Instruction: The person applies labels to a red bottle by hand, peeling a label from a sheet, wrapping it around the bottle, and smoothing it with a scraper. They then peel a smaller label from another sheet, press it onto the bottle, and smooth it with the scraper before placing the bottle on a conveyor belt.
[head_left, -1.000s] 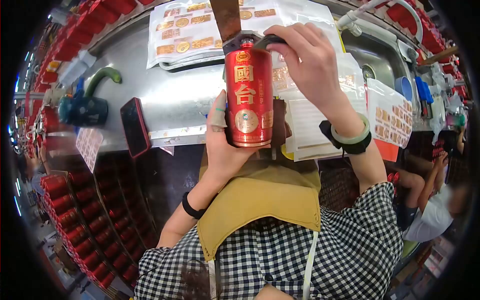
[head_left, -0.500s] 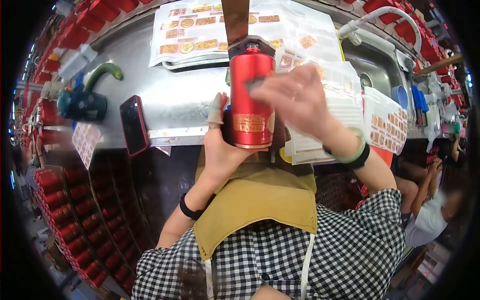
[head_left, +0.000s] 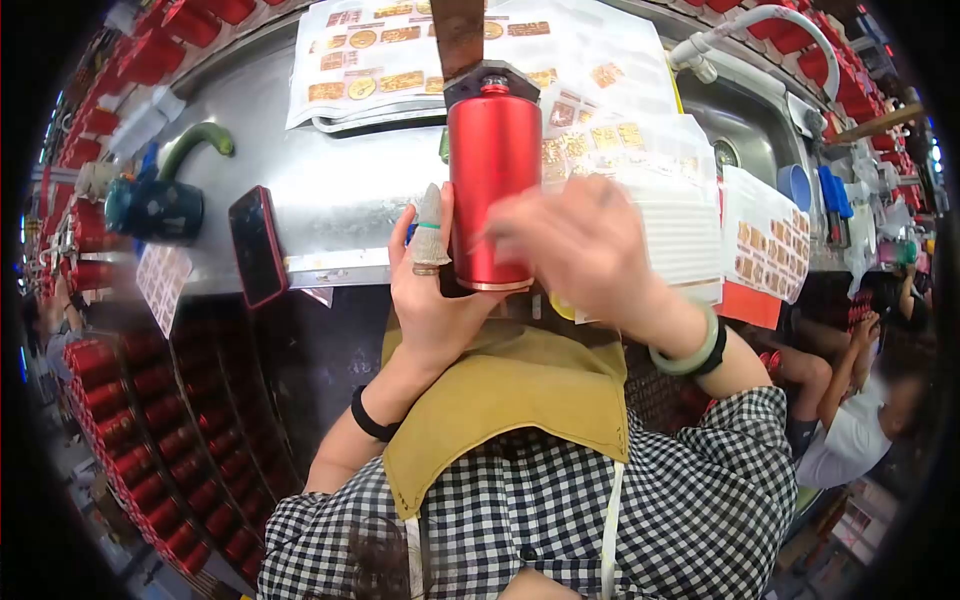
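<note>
A glossy red metal bottle point(head_left: 492, 170) lies with its narrow neck toward the far side, against a dark holder point(head_left: 512, 76). My left hand point(head_left: 435, 300) grips its near end and left side; pale covers wrap one finger, and the thumb is near the base. Over the bottle's lower right side is my right hand point(head_left: 585, 240), smeared by motion, its fingers curled together. Whatever those fingers hold is too blurred to make out. Beside it, sheets of gold stickers point(head_left: 610, 145) lie on white backing to the right.
A metal worktop point(head_left: 370, 180) carries a phone point(head_left: 257, 245), a dark teal mug point(head_left: 160, 208) and more sticker sheets point(head_left: 400, 50). A sink with a white tap point(head_left: 700, 55) is at right. Red bottles point(head_left: 150, 420) fill racks lower left. Another person point(head_left: 845, 430) sits at right.
My right hand has moved down across the bottle, its fingers now more curled. The gold decoration seen on the bottle's lower part no longer shows. The view has shifted slightly.
</note>
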